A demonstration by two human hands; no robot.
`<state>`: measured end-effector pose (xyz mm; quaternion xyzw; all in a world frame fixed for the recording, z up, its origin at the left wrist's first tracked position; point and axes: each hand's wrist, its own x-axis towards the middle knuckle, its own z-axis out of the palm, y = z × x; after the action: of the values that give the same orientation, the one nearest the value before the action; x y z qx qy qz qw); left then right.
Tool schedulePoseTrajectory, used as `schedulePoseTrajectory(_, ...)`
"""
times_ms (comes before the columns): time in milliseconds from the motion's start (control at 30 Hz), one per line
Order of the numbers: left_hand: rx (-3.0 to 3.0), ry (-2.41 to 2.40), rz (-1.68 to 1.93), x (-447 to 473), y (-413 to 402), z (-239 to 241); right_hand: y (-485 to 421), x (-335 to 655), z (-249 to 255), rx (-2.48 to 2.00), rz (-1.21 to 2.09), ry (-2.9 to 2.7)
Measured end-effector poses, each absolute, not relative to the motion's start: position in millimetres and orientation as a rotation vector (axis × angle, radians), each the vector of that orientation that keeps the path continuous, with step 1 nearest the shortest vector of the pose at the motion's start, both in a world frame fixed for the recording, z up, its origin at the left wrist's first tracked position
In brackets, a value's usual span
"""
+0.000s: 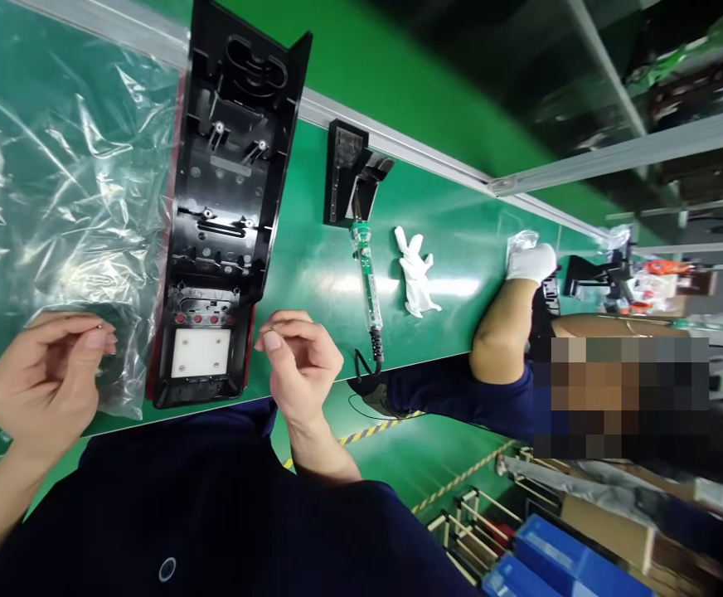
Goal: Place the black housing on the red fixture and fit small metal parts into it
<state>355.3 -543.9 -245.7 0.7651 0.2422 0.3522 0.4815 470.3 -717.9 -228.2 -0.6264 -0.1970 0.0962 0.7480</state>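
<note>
A long black plastic housing (225, 207) with a red edge lies open side up on the green table (312, 265). A white square pad (200, 352) and a row of red buttons sit at its near end. My left hand (38, 373) hovers left of the housing, over a clear plastic bag (56, 191). Its thumb and fingertips are pinched on something tiny that glints. To the right of the housing's near end, my right hand (299, 356) is raised, its thumb and forefinger pinched on a tiny part too small to identify.
A soldering iron (367, 282) lies with its tip in a black stand (346, 174). A loose white glove (416, 274) lies beside it. Further right is a co-worker's forearm (504, 323) and gloved hand (529, 261). Blue bins (560, 555) stand on the floor.
</note>
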Motion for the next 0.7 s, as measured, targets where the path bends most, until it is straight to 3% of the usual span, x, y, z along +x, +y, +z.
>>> schedulePoseTrajectory(267, 1.779, 0.624, 0.877, 357.3, -542.8, -250.6, -732.0, 474.2, -232.0, -0.964, 0.502, -0.194)
schedulePoseTrajectory(700, 1.786, 0.708, 0.844, 361.5, -545.8, -245.2, -734.9, 472.0, -233.2, -0.922, 0.521, -0.196)
